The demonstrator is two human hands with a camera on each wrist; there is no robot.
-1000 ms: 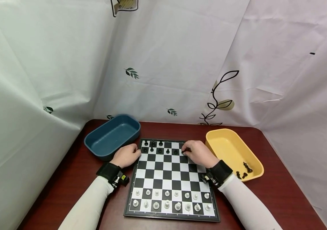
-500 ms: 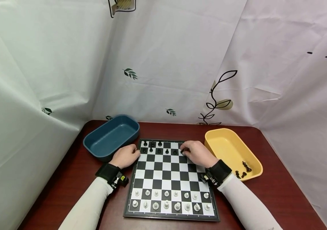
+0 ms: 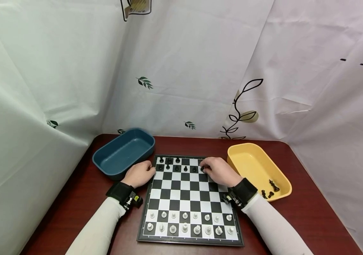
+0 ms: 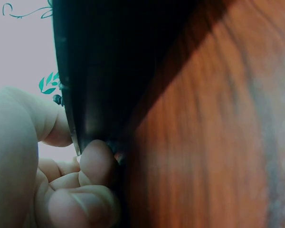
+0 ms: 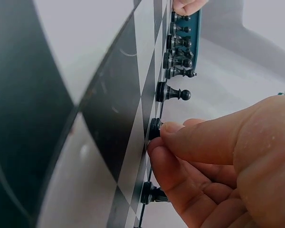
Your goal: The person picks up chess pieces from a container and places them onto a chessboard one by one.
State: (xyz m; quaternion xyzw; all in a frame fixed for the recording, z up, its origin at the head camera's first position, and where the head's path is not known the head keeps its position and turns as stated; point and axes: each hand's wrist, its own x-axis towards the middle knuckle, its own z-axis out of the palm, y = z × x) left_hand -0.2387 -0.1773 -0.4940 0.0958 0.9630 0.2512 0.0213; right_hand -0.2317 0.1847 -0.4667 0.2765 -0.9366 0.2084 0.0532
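A black-and-white chessboard (image 3: 189, 198) lies on the red-brown table. My right hand (image 3: 204, 167) is over the board's far right part. Its thumb and forefinger (image 5: 194, 137) pinch a black pawn (image 5: 156, 128) that stands on the board. More black pieces (image 3: 173, 163) stand along the far rows, and another black pawn (image 5: 173, 94) is just beyond the pinched one. My left hand (image 3: 151, 170) grips the board's far left edge (image 4: 99, 71), thumb on top and curled fingers (image 4: 97, 161) beneath. White pieces (image 3: 189, 223) fill the two near rows.
A blue tray (image 3: 124, 150) sits at the far left of the board. A yellow tray (image 3: 248, 159) stands to the right with a few black pieces (image 3: 270, 189) in its near corner. White patterned sheets hang close behind and on both sides.
My right hand has edged slightly left along the far rows, fingers still closed at a black pawn. The left hand has stayed on the board's edge.
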